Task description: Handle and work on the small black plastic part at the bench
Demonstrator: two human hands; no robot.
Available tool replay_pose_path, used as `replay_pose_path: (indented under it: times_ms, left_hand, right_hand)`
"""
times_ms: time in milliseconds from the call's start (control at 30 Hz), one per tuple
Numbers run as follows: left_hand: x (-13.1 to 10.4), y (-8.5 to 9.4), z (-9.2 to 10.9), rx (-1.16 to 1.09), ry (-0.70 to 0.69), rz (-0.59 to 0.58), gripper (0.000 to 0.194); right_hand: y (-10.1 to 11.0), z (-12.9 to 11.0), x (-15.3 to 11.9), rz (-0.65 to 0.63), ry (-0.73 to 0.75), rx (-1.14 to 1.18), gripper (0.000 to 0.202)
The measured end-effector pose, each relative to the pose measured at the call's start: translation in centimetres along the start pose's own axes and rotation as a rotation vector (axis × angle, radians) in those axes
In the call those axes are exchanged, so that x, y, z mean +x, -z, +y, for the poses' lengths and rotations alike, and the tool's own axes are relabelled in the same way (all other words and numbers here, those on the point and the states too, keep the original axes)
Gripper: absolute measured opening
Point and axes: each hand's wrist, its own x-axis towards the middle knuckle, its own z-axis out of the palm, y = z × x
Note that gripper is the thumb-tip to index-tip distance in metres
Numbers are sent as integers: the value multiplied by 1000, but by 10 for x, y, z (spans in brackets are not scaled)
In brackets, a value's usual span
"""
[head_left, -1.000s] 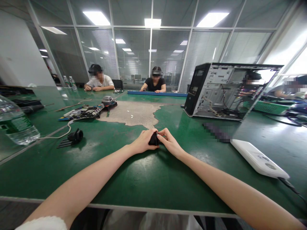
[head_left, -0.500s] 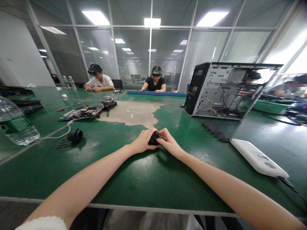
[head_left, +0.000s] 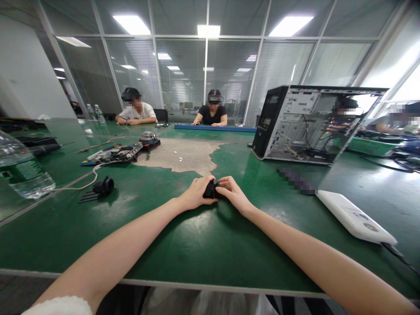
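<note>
A small black object, perhaps a plastic housing, is held just above or on the green table in front of me; its exact kind cannot be made out. My left hand wraps round its left side, thumb below and fingers on top. From the right, my right hand pinches the object's right end with thumb and fingertips. Some of the object is hidden behind the fingers. To the left lies a black part with a round end and flat prongs.
An open computer case stands at the right, with a white power bank nearer me. A circuit board and a water bottle are on the left. Two people sit across the green table; others are at far right.
My right hand has shifted slightly to the right, and more of the black object's right end shows between the hands. My left hand stays in place.
</note>
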Motion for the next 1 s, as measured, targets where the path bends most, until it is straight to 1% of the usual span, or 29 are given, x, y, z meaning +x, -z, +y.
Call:
replay_pose_path:
  times_ms: [67,200,467,667,900,1000]
  left_hand:
    - [0,0,0,-9,-1,7,58]
    - [0,1,1,-9,1,6,59]
    - [-2,4,4,20,-18,-24,59]
    - [-2,4,5,25,-23,-21,59]
    - [-3,3,3,22,-33,-5,58]
    - [-3,3,3,24,-37,-4,59]
  right_hand:
    - [-2,3,0,-33,23,-18,29]
    - [-2,6,2,-96,66,-3,29]
    - [1,2,6,-177,32,39,26]
    - [-2,-1,4,-191,55,24,26]
    - [-3,0,0,-173,74,-2,28]
    - [-3,0,-2,-167,84,-11,24]
